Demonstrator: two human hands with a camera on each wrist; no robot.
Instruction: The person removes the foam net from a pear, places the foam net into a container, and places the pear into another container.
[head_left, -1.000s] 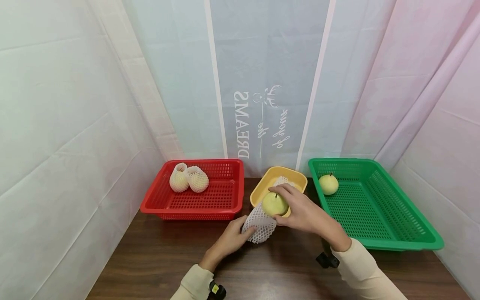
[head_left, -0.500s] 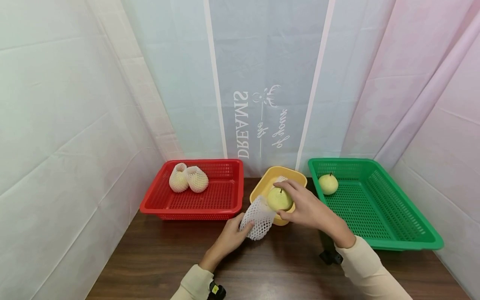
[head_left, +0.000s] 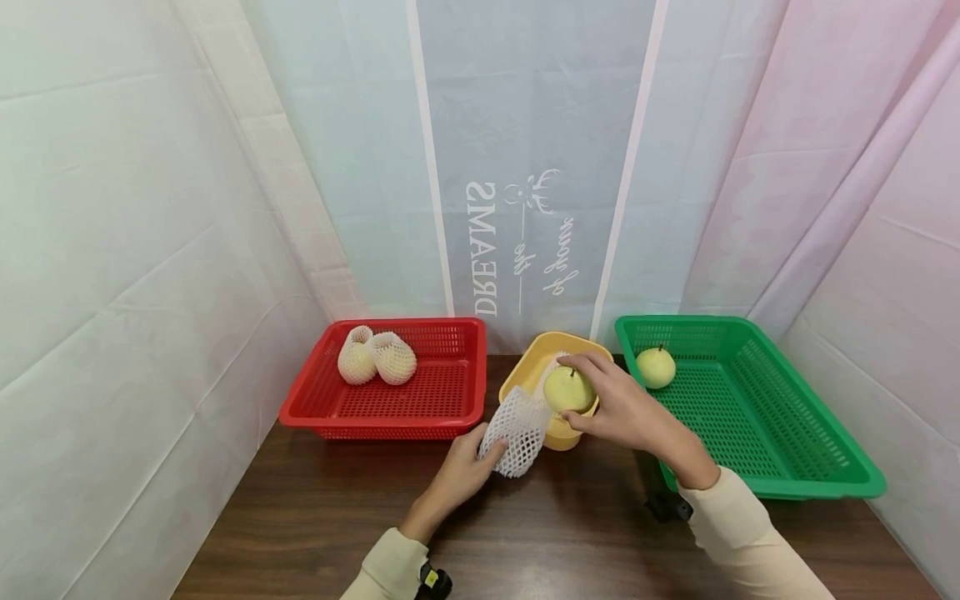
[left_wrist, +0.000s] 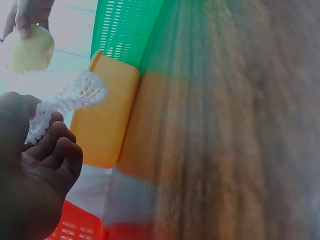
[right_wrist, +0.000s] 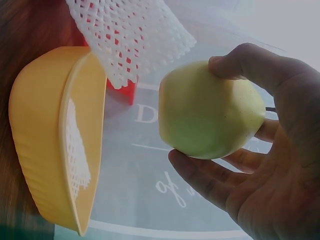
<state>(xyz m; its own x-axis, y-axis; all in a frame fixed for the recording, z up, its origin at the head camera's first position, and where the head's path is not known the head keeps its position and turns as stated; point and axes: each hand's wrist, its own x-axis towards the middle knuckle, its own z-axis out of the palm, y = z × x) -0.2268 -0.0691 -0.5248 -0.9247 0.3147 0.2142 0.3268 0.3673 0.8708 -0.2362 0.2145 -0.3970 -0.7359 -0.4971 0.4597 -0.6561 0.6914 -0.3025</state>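
Observation:
My right hand (head_left: 630, 412) grips a bare yellow-green pear (head_left: 567, 390) between thumb and fingers, over the yellow container (head_left: 561, 437). Its stem points up in the head view. My left hand (head_left: 461, 475) pinches a white foam net sleeve (head_left: 517, 435) by its lower left side. In the right wrist view, the pear (right_wrist: 210, 112) is apart from the sleeve (right_wrist: 125, 40), which hangs beyond it. More white foam netting (right_wrist: 76, 155) shows inside the yellow container.
To the left stands a red basket (head_left: 450, 400) holding two pears (head_left: 395, 364) in foam nets. At the right is a green basket (head_left: 750, 417) with one bare pear (head_left: 656, 368) in its far left corner. A curtain (head_left: 525, 100) hangs behind the dark wooden table (head_left: 540, 542).
My right hand has carried the pear rightward and slightly away, out from the mouth of the foam sleeve. My left hand has shifted only slightly, still pinching the sleeve.

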